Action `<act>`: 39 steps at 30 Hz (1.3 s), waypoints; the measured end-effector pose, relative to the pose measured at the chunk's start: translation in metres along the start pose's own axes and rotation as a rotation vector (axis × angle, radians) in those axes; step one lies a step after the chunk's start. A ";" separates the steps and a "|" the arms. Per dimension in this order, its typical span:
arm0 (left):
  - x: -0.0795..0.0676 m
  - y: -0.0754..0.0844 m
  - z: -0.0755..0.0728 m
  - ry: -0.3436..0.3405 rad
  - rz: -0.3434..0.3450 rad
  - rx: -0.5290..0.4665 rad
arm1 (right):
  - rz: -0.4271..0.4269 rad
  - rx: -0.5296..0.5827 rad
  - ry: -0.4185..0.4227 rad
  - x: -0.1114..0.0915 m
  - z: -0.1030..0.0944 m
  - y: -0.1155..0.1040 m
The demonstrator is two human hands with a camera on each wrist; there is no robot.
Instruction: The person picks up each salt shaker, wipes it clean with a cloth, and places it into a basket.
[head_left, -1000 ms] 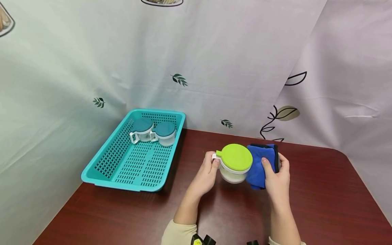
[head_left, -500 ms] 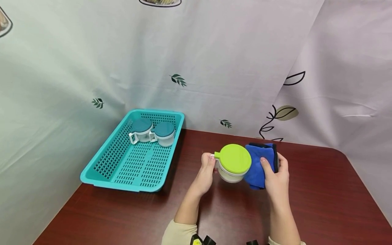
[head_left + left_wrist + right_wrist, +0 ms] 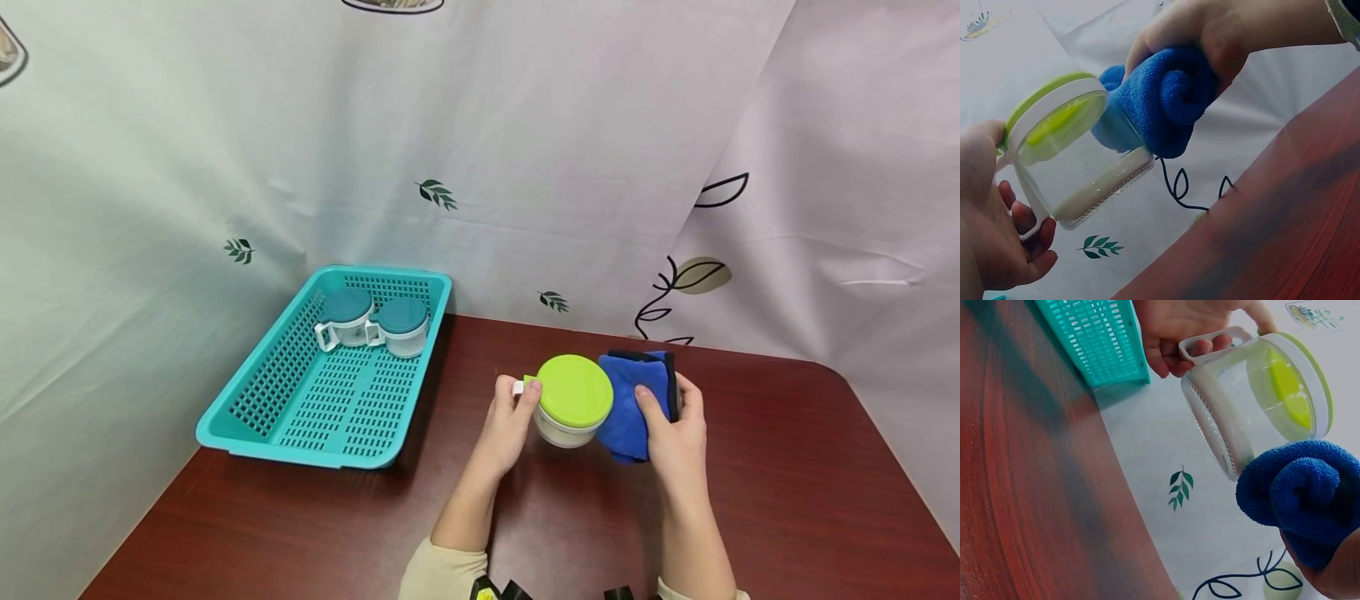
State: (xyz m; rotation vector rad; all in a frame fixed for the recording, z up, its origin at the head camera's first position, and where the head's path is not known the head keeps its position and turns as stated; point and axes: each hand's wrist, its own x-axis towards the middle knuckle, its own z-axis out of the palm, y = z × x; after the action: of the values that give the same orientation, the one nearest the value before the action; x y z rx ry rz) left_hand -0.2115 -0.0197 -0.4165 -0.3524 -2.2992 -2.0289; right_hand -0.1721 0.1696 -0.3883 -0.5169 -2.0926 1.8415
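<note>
A clear seasoning jar with a lime-green lid (image 3: 575, 391) is held above the table by my left hand (image 3: 504, 429). Its fingers curl through the white handle (image 3: 1030, 194) and the thumb lies at the lid's tab. Pale contents (image 3: 1104, 190) lie along the bottom of the jar in the left wrist view. My right hand (image 3: 678, 437) grips a folded blue cloth (image 3: 628, 408) with dark edging. That cloth touches the jar's side opposite the handle, as both wrist views show. Most of the right fingers are hidden behind the cloth.
A turquoise perforated basket (image 3: 315, 454) stands on the left of the dark red table (image 3: 787, 483). Inside, at its far end, are two jars with teal lids, a left jar (image 3: 348, 308) and a right jar (image 3: 402, 318). A patterned white curtain (image 3: 525, 167) hangs behind the table.
My left thumb has shifted up from the handle onto the lid's tab. The jar has moved slightly left in view. My right hand still holds the cloth against it, hardly moved.
</note>
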 end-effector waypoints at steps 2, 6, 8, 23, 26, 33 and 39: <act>0.001 -0.001 0.001 0.038 -0.012 -0.034 | 0.001 0.002 -0.017 0.000 0.000 0.000; 0.000 0.001 0.001 0.102 -0.004 -0.083 | -0.004 -0.013 -0.039 0.001 0.001 0.001; -0.001 0.006 0.000 0.115 -0.014 -0.106 | -0.004 -0.026 -0.047 0.002 0.002 0.003; 0.001 0.002 0.002 0.129 -0.077 -0.348 | -0.157 -0.173 -0.219 0.039 -0.009 -0.011; 0.000 0.004 0.000 0.118 -0.078 -0.398 | -0.205 -0.234 -0.312 0.048 -0.007 -0.008; 0.002 0.002 -0.003 0.016 -0.110 -0.429 | -0.374 -0.287 -0.372 0.062 -0.007 -0.022; 0.000 0.003 -0.004 0.004 -0.087 -0.391 | -0.468 -0.374 -0.502 0.072 0.003 -0.028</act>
State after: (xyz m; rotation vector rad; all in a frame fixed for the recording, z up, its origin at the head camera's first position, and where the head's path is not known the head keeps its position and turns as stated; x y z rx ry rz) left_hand -0.2110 -0.0236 -0.4126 -0.2670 -1.9343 -2.5167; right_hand -0.2395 0.1975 -0.3618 0.3868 -2.6084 1.4082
